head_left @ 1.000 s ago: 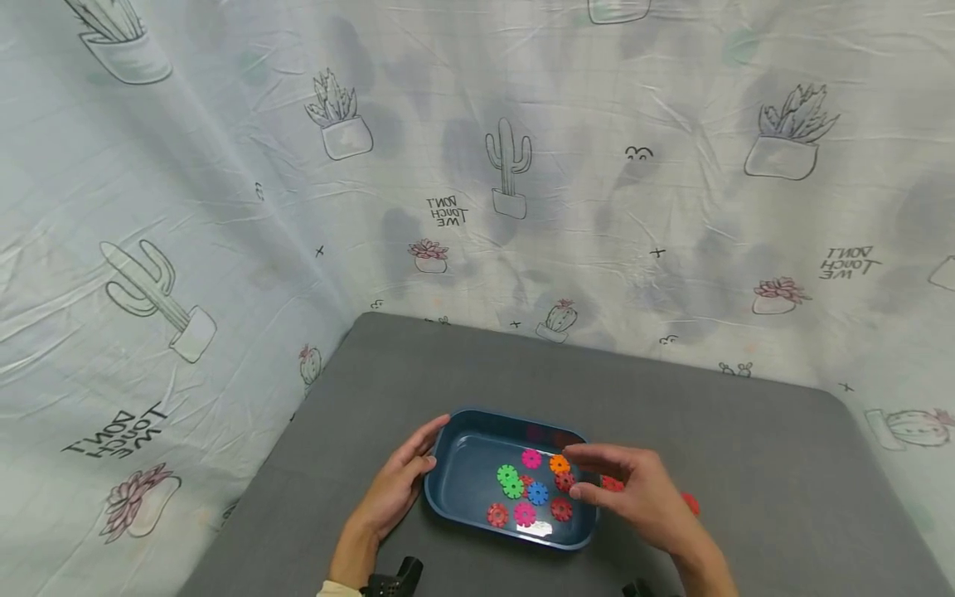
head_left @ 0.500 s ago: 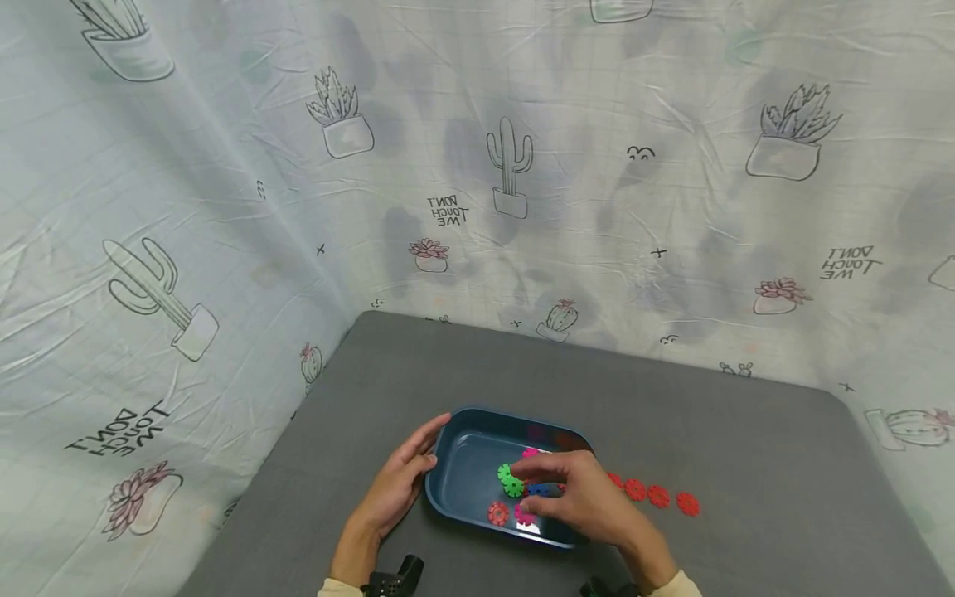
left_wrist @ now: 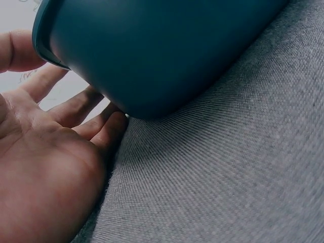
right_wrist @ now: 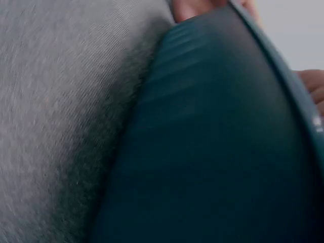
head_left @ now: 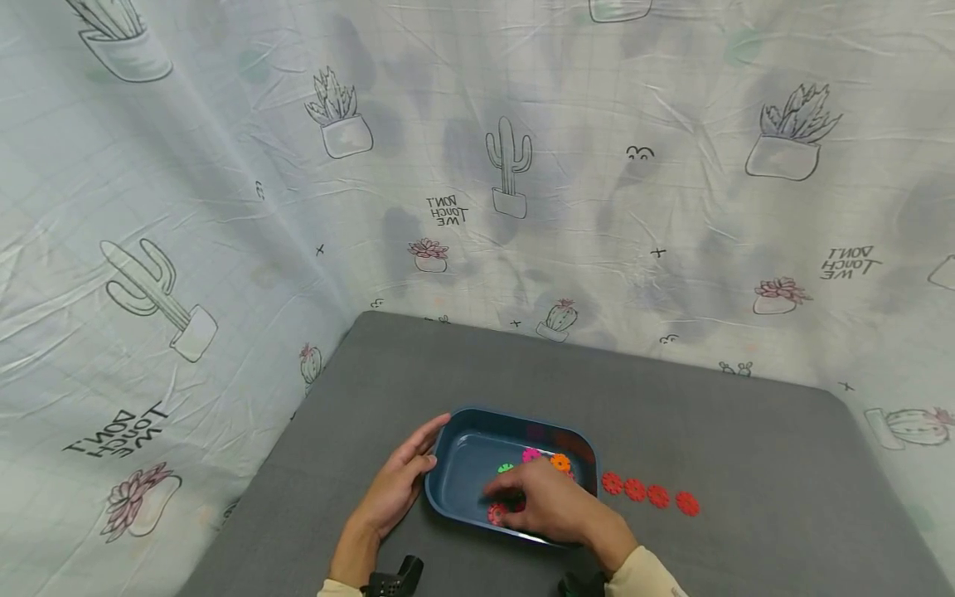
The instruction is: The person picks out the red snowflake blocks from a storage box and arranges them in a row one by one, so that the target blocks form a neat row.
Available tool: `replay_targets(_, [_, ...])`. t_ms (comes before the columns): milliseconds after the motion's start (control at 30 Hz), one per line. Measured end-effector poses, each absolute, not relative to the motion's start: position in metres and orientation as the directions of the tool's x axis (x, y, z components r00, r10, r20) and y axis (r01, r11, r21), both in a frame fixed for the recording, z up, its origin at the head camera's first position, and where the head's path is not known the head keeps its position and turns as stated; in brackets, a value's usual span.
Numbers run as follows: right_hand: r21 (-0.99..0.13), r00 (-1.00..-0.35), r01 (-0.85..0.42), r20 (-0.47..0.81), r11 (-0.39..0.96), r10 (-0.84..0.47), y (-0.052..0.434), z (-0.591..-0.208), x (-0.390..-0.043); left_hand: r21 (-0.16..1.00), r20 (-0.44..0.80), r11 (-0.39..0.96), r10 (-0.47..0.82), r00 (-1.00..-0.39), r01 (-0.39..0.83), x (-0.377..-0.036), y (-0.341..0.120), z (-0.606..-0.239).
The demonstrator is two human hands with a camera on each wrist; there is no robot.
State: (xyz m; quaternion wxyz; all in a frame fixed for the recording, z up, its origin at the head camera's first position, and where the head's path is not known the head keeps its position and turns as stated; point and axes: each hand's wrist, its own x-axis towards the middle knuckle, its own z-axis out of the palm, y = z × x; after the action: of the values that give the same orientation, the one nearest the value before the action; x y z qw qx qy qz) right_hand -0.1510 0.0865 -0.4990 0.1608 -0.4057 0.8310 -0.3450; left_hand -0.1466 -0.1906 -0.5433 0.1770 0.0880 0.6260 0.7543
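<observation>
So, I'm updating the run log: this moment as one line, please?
left hand: holding blue tray at left end | right hand: in tray, at red disc | four red discs: on table

Right hand (head_left: pixel 548 502) had shifted from the right end of the tray (head_left: pixel 466 474) to its near side, thumb and fingertips now about a red disc (head_left: pixel 494 513); contact unclear. Orange disc (head_left: pixel 560 462), covered 0.5 s earlier, was back in view. Blue disc had become hidden, green pair (head_left: pixel 505 468) mostly so. Outside row of red discs (head_left: pixel 635 489) was fully uncovered.
</observation>
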Motion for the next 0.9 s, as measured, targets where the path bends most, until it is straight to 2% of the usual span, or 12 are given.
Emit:
replay_targets(200, [-0.511, -0.514, -0.755, 0.073, 0.41, -0.855, 0.077, -0.503, -0.158, 0.974, -0.087, -0.163, 0.38, -0.921, -0.159, -0.148, -0.191, -0.543])
replay_targets(300, [-0.45, -0.475, -0.807, 0.109, 0.383, -0.873, 0.071, -0.505, -0.162, 0.975, -0.076, -0.163, 0.384, -0.92, -0.148, -0.148, -0.191, -0.544])
replay_targets(400, [-0.438, -0.479, -0.811, 0.117, 0.387, -0.87, 0.066, -0.506, -0.165, 0.976, -0.072, -0.163, 0.382, -0.922, -0.143, -0.148, -0.191, -0.544])
replay_targets(633, [-0.468, -0.549, -0.759, 0.087, 0.453, -0.831, 0.059, -0.511, -0.17, 0.972, -0.083, -0.174, 0.379, -0.922, -0.159, -0.147, -0.189, -0.544])
replay_targets(900, [-0.466, -0.581, -0.73, 0.039, 0.499, -0.813, 0.054, -0.512, -0.173, 0.967, -0.101, -0.18, 0.372, -0.923, -0.179, -0.147, -0.188, -0.542])
